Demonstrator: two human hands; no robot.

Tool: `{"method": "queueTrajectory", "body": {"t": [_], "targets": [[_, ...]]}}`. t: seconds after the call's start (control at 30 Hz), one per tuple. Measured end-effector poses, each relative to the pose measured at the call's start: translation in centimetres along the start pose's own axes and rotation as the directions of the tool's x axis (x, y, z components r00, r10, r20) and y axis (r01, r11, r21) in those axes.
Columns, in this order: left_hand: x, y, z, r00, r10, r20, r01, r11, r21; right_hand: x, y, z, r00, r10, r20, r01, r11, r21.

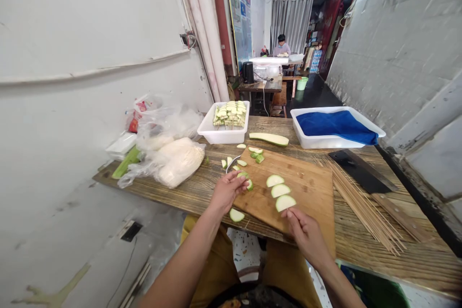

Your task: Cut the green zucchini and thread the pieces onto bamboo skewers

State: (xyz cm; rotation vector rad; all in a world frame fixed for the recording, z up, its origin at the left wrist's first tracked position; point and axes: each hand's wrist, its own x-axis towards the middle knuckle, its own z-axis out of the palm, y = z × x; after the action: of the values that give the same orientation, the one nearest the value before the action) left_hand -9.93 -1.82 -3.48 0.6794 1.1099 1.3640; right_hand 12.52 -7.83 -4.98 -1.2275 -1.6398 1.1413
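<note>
My right hand [306, 231] is closed in a pinch at the near end of a skewer, whose stick barely shows. Three pale half-moon zucchini slices [280, 191] with green rims sit in a row along it, above the wooden cutting board [306, 173]. At the board's left edge, my left hand [227, 190] has thumb and fingers closed on a zucchini slice [250, 185]. Smaller zucchini pieces [257, 156] lie around the board's far left corner, by a curved metal edge partly hidden behind my left hand. One loose slice [237, 215] rests on the table nearer me.
Bare bamboo skewers [364, 207] and a cleaver [361, 173] lie right of the board. Behind stand a white tub of skewered slices [222, 135], a halved zucchini [269, 139] and a tray with blue cloth [335, 125]. Plastic bags [180, 161] fill the left. A person [281, 48] sits far back.
</note>
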Motion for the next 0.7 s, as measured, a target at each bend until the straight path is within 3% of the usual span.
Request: {"method": "queueTrajectory", "body": {"t": [0.1,0.2,0.7], "targets": [[-0.1,0.4,0.9,0.994,-0.104,0.021,0.106,0.985,-0.135,-0.7,-0.7,0.6,0.998,-0.028,0.051,0.028,1.0,-0.007],[-0.3,0.8,1.6,0.987,-0.161,0.008,0.16,0.973,-0.167,-1.1,-1.1,1.1,0.994,-0.056,0.094,0.058,0.998,-0.02],[-1.0,1.3,2.1,0.977,-0.215,-0.01,0.209,0.959,-0.189,-1.1,-1.6,1.8,0.985,-0.071,0.159,0.084,0.993,-0.079]]}}
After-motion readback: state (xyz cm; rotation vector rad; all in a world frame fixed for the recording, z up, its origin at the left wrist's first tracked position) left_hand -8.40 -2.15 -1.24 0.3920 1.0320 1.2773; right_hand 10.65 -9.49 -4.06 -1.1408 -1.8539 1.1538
